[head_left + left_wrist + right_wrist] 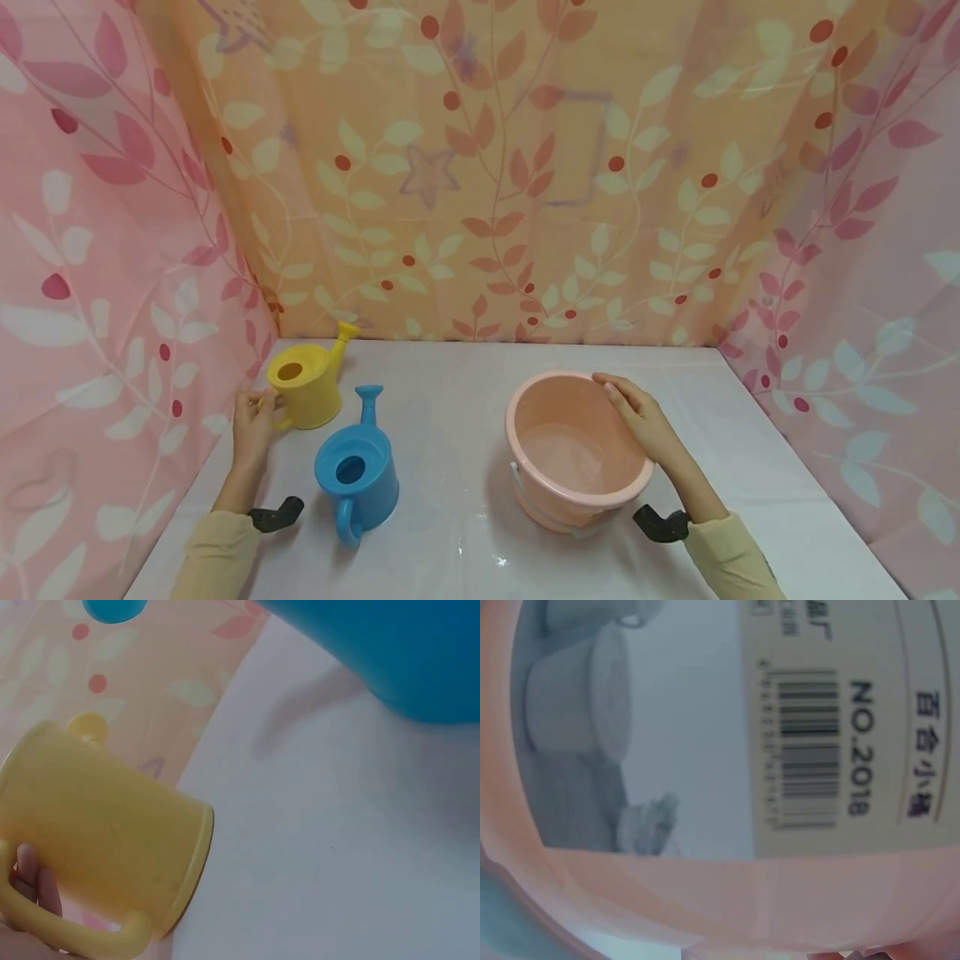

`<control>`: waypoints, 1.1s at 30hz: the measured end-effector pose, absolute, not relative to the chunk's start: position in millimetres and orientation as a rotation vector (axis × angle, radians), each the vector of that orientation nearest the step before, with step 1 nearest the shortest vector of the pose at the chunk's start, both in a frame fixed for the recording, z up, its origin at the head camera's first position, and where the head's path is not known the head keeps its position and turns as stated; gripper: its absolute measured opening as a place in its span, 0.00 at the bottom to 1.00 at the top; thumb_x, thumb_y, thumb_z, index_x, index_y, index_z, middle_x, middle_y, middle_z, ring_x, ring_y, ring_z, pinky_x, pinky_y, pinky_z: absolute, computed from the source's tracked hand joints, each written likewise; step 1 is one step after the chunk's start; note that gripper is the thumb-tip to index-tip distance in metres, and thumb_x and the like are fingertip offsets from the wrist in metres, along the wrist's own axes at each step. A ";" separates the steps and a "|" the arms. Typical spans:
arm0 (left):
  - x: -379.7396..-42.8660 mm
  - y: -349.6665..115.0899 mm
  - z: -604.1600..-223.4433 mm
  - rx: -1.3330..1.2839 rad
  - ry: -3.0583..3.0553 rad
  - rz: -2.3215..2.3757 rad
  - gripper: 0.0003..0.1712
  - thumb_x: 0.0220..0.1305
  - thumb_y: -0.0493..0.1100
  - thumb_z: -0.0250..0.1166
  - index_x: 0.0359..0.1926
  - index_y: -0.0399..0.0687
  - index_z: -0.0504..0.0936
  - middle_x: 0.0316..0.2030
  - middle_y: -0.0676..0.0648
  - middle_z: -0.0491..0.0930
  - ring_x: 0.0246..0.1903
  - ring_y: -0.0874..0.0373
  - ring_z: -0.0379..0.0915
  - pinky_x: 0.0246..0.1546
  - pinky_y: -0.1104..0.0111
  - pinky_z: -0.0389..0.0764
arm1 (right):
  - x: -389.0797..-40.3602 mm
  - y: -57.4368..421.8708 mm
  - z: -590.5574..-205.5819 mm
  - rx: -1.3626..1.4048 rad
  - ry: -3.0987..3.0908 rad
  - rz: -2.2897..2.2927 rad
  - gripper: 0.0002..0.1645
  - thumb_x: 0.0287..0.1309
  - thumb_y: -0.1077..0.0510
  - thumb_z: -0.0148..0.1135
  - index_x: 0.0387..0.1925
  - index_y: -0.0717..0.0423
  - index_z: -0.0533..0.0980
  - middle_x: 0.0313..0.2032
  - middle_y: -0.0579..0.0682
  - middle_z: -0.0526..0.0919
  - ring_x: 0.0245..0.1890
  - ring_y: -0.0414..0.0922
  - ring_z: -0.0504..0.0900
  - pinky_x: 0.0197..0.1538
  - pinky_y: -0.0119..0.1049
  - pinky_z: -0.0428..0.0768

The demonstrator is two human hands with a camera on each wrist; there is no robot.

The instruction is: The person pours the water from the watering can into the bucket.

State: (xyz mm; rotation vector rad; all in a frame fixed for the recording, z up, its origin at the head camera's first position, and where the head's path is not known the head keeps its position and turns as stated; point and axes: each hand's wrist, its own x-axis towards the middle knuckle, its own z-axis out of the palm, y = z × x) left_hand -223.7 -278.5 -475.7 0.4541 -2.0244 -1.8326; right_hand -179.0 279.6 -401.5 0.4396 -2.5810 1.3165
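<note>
My left hand (255, 417) holds the handle of a yellow watering can (313, 396) at the back left, with fingers (47, 892) passing inside the handle loop in the left wrist view. The can's spout points away to the right. Nearer me stands a blue watering can (367, 483), upright and untouched, its handle towards me. At the right, my right hand (637, 412) grips the rim of a pink bucket (547, 508). The bucket's inside shows nothing in it. A printed label with a barcode (808, 750) fills much of the right wrist view.
A white-covered table (442, 417) bears everything. Floral cloth walls rise behind (495, 275) and on both sides. The bucket's pale handle (516, 475) hangs down its outer wall. Black wrist mounts (277, 515) stick out from both wrists.
</note>
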 end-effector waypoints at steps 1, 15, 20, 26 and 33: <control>-223.3 -278.7 -475.9 0.461 -2.034 -1.821 0.09 0.70 0.51 0.48 0.36 0.53 0.63 0.24 0.68 0.75 0.33 0.75 0.70 0.31 0.80 0.74 | -178.9 279.6 -401.5 0.441 -2.578 1.317 0.23 0.70 0.51 0.43 0.59 0.58 0.70 0.57 0.56 0.74 0.57 0.43 0.71 0.51 0.15 0.65; -215.9 -282.0 -475.5 0.509 -2.282 -1.480 0.21 0.70 0.55 0.46 0.44 0.41 0.68 0.27 0.60 0.79 0.35 0.68 0.71 0.39 0.73 0.67 | -179.1 281.9 -405.7 0.425 -2.600 1.319 0.23 0.70 0.51 0.43 0.59 0.57 0.69 0.57 0.55 0.74 0.56 0.37 0.71 0.51 0.16 0.66; -212.0 -279.8 -473.0 0.408 -2.341 -1.387 0.26 0.71 0.52 0.42 0.56 0.34 0.63 0.50 0.31 0.72 0.52 0.42 0.66 0.53 0.51 0.66 | -181.0 282.8 -402.8 0.436 -2.612 1.301 0.23 0.70 0.52 0.43 0.60 0.57 0.69 0.58 0.56 0.73 0.58 0.50 0.71 0.50 0.16 0.66; -209.4 -275.7 -466.1 0.252 -2.280 -1.337 0.25 0.71 0.46 0.44 0.61 0.31 0.60 0.55 0.29 0.64 0.57 0.37 0.60 0.56 0.44 0.62 | -184.2 284.0 -400.8 0.462 -2.603 1.317 0.23 0.71 0.53 0.42 0.61 0.57 0.68 0.58 0.58 0.72 0.59 0.54 0.70 0.51 0.15 0.64; -199.1 -272.7 -462.5 0.174 -2.246 -1.228 0.25 0.69 0.41 0.48 0.60 0.27 0.60 0.57 0.27 0.61 0.59 0.34 0.55 0.59 0.42 0.55 | -183.9 283.7 -402.9 0.447 -2.611 1.332 0.23 0.71 0.52 0.42 0.61 0.57 0.68 0.58 0.58 0.72 0.59 0.53 0.70 0.51 0.15 0.64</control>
